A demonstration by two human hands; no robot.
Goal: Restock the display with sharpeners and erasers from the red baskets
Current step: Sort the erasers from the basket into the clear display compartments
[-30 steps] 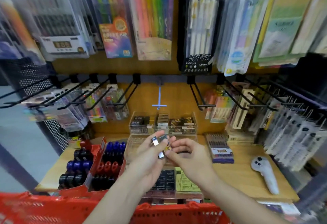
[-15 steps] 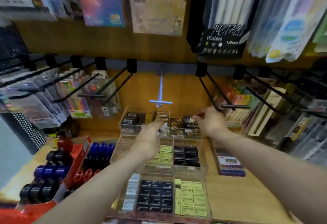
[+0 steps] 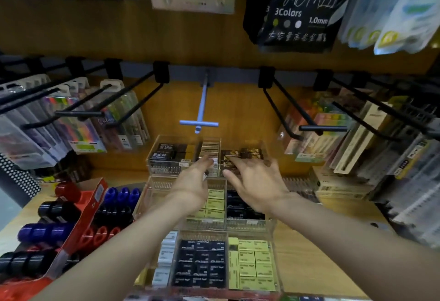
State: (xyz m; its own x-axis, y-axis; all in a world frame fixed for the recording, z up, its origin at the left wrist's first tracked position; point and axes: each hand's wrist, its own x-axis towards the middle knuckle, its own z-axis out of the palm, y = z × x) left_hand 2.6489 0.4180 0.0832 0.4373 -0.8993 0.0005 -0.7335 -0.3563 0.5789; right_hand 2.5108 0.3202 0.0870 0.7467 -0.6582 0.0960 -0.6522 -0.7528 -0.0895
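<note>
Head view: left hand pinching a small item, right hand open over the top tray at frame centre; a loose pinch could drop it into the wrong compartment.

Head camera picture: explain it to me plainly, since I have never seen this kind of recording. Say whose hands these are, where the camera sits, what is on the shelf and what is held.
No machine here: a person wears a camera on the head, looking down at both bare hands. The left hand pinches a small item, too blurred to name, at the back clear tray. The right hand reaches beside it, fingers spread, holding nothing. Nearer trays hold black erasers and yellow erasers. A red carton stands left.
</note>
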